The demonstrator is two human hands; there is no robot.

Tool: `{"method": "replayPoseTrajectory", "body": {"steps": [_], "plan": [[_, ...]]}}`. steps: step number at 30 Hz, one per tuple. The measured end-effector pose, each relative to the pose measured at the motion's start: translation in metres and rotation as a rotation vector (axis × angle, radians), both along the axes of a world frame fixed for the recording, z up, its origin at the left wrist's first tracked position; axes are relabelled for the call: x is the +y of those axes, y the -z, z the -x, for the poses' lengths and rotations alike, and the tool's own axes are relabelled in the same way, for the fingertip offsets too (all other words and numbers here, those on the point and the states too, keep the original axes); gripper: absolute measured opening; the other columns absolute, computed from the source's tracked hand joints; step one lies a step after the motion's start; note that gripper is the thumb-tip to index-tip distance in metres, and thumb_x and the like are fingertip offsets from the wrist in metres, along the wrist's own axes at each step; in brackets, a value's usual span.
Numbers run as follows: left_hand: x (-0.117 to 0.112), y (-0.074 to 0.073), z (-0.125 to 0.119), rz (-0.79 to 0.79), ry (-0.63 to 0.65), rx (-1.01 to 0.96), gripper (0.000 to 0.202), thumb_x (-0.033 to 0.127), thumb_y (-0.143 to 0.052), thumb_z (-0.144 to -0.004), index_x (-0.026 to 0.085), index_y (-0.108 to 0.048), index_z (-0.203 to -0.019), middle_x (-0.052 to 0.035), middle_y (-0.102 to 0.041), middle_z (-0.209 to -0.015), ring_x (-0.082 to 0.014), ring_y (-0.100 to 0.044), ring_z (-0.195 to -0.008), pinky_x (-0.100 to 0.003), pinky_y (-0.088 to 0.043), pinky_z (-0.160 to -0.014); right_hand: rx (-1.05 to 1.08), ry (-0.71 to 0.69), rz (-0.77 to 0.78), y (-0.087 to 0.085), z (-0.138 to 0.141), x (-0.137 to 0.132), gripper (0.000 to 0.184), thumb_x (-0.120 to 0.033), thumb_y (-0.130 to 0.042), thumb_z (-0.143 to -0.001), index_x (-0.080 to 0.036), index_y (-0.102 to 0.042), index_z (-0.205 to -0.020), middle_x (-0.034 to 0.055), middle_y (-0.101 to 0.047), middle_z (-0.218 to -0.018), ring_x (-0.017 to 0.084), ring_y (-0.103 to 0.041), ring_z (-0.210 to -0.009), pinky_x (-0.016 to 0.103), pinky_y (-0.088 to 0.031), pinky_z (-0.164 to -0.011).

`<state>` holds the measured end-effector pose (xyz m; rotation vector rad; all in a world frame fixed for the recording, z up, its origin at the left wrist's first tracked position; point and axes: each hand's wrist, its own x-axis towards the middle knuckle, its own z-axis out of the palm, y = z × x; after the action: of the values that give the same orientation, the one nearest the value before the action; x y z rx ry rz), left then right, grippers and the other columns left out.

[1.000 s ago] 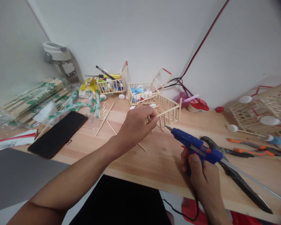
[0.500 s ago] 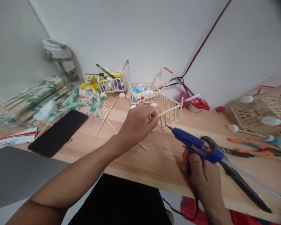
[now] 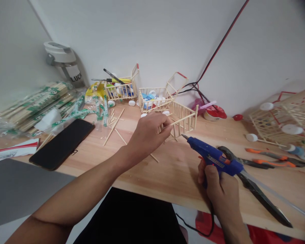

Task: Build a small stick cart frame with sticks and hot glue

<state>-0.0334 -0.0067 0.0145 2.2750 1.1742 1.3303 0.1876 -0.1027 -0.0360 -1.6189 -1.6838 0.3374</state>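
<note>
My left hand (image 3: 152, 130) is closed on the near side of a small frame of wooden sticks (image 3: 184, 118), a basket shape with upright bars; the fingertips are partly hidden. Wrapped round the handle of a blue hot glue gun (image 3: 205, 150) is my right hand (image 3: 220, 184), the thumb along its back. The gun's nozzle points at the frame's lower rail, close to it; contact I cannot tell. A clear glue stick (image 3: 271, 189) sticks out of the gun's rear. Behind the frame stands a finished-looking stick cart (image 3: 152, 98) with bottle caps in it.
Another stick cart (image 3: 120, 88) holds caps and pens. Packed chopsticks (image 3: 38, 105), a phone (image 3: 63, 144) and a bottle (image 3: 66, 64) lie or stand left. Loose sticks (image 3: 114, 127) lie mid-table. Large black-handled shears (image 3: 261, 196), orange-handled pliers (image 3: 277, 157) and more stick carts (image 3: 274, 125) are right.
The glue gun's nozzle has shifted very slightly against the frame, with a small gap now seeming to show. My left hand keeps its hold; the whole view has moved a little.
</note>
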Motion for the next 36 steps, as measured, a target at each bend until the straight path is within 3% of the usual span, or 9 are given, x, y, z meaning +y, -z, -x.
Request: {"method": "replayPoseTrajectory", "body": {"steps": [16,36], "plan": [[-0.0011,0.0004,-0.0006,-0.028,0.003,-0.005,0.015,0.008,-0.065,-0.082,0.017,-0.061,-0.07,0.0032,-0.063,-0.068,-0.0109,-0.056,-0.068,-0.024,-0.043,-0.069,-0.037,0.017,-0.037,-0.0011,0.001,0.0003,0.058,-0.057,-0.031,-0.097,-0.021,-0.055,-0.06,0.0023,-0.059,-0.05,0.017,-0.059,-0.048,0.027,-0.042,-0.052],[-0.0007,0.0012,-0.001,-0.033,0.019,0.008,0.015,0.007,-0.064,-0.081,0.017,-0.061,-0.07,0.0025,-0.063,-0.069,-0.0117,-0.057,-0.07,-0.025,-0.042,-0.067,-0.041,0.044,0.024,0.0022,-0.0015,-0.0004,0.063,-0.064,-0.029,-0.095,-0.022,-0.054,-0.055,0.0044,-0.06,-0.049,0.018,-0.06,-0.048,0.029,-0.041,-0.05]]}}
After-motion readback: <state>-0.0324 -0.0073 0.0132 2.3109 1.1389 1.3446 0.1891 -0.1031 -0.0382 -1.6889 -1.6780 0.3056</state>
